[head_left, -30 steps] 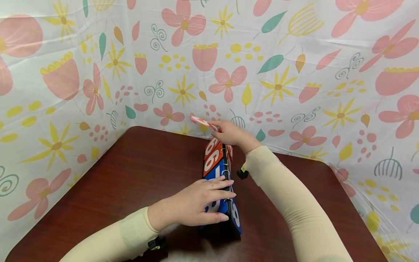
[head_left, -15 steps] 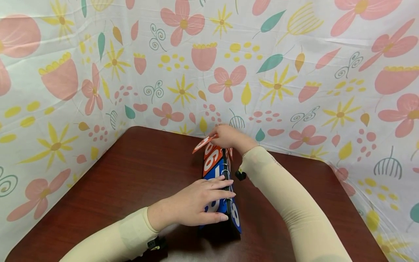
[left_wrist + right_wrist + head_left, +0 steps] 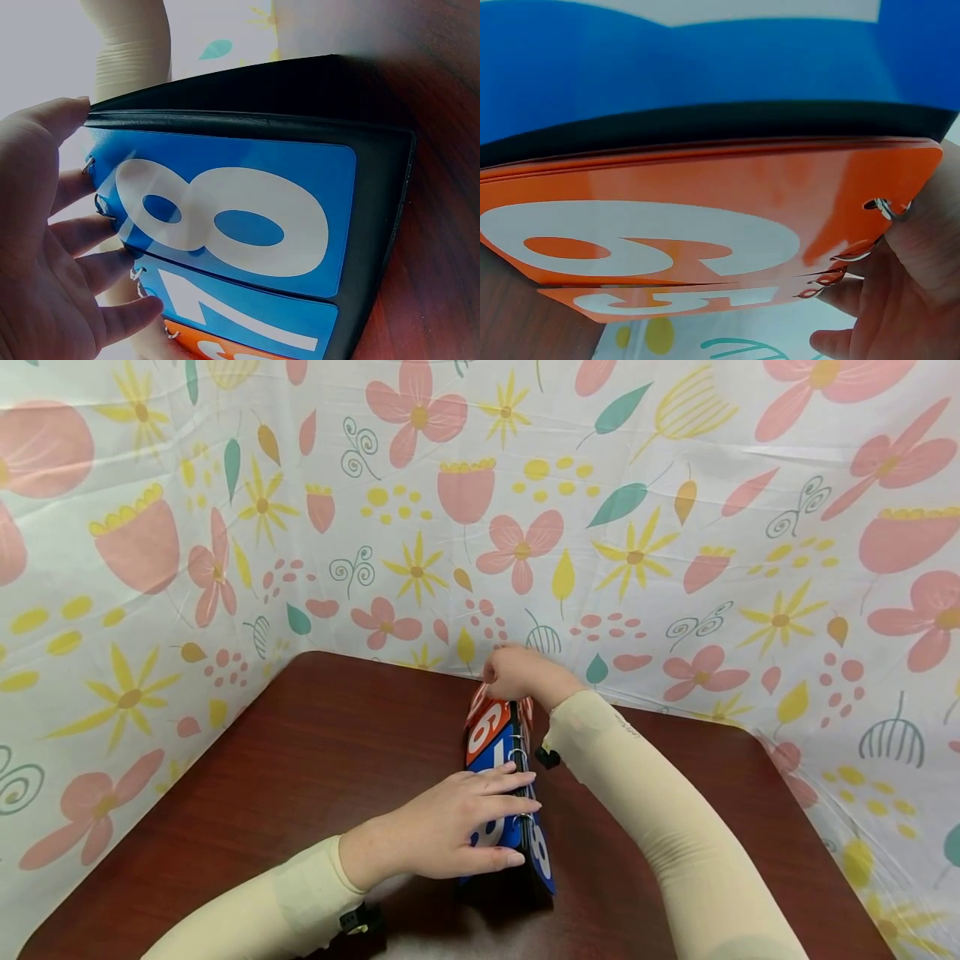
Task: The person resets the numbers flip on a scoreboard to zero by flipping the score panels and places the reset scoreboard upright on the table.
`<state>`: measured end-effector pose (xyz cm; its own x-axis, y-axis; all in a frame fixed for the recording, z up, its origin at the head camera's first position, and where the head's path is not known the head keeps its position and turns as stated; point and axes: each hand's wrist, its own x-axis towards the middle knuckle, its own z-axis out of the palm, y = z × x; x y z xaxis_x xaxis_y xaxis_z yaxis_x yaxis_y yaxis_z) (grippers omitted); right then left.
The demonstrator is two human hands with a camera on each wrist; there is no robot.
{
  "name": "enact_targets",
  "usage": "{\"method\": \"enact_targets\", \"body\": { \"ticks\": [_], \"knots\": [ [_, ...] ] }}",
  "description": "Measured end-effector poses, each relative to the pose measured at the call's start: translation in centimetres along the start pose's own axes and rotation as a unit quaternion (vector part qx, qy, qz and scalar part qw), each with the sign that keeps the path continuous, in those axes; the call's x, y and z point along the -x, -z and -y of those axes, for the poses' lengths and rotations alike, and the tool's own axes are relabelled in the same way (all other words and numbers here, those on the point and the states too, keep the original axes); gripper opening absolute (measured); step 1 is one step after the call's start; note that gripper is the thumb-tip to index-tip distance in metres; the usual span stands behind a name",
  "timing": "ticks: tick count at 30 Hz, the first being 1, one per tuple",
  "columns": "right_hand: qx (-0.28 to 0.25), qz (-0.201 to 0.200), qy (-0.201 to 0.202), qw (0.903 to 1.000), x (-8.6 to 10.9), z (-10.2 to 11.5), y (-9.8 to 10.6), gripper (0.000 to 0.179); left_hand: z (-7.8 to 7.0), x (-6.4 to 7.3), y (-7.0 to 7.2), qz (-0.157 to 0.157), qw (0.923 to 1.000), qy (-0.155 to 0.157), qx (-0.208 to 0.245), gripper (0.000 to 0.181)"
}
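A black tent-shaped flip scoreboard (image 3: 536,881), its number cards hung on metal rings, stands lengthwise on the table. My left hand (image 3: 450,822) rests over the ridge at its near end, fingers spread and fairly straight. The left wrist view shows a blue card with an 8 (image 3: 225,210) beside that hand. At the far end, my right hand (image 3: 528,677) is over the ridge at a red card (image 3: 478,703) on the left side; its fingertips are partly hidden, so I cannot tell whether they pinch it. The right wrist view shows an orange-red 6 card (image 3: 817,202).
The dark reddish-brown table (image 3: 322,735) extends on both sides of the scoreboard. A white cloth with flower prints (image 3: 637,610) hangs behind and at the sides, close to the table's far edge.
My right hand has swung a red card over the ridge and down onto the scoreboard's left side, moving slightly lower. The left hand stays in place.
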<state>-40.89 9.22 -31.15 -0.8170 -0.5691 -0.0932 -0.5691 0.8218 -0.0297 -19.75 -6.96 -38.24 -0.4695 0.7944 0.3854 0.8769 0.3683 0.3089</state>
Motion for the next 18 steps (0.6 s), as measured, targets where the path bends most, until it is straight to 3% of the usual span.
{"method": "enact_targets", "body": {
  "ticks": [4, 11, 15, 18],
  "knots": [
    [0.012, 0.004, -0.005, 0.9999, 0.05, -0.03, 0.08, 0.018, -0.11, -0.05, -0.01, 0.002, 1.0000, 0.001, 0.000, 0.055],
    [0.020, 0.014, -0.005, 0.9997, 0.17, -0.05, 0.15, 0.025, -0.05, -0.15, 0.00, -0.003, 1.0000, -0.005, 0.006, 0.056],
    [-0.019, 0.020, 0.016, 0.9995, 0.13, -0.31, 0.08, 0.035, -0.02, -0.10, 0.04, -0.004, 0.9999, -0.003, 0.010, 0.056],
    [-0.079, 0.018, 0.035, 0.9961, 0.36, -0.91, -0.07, 0.043, -0.05, -0.08, 0.03, -0.004, 0.9999, -0.003, 0.012, 0.056]
  ]
}}
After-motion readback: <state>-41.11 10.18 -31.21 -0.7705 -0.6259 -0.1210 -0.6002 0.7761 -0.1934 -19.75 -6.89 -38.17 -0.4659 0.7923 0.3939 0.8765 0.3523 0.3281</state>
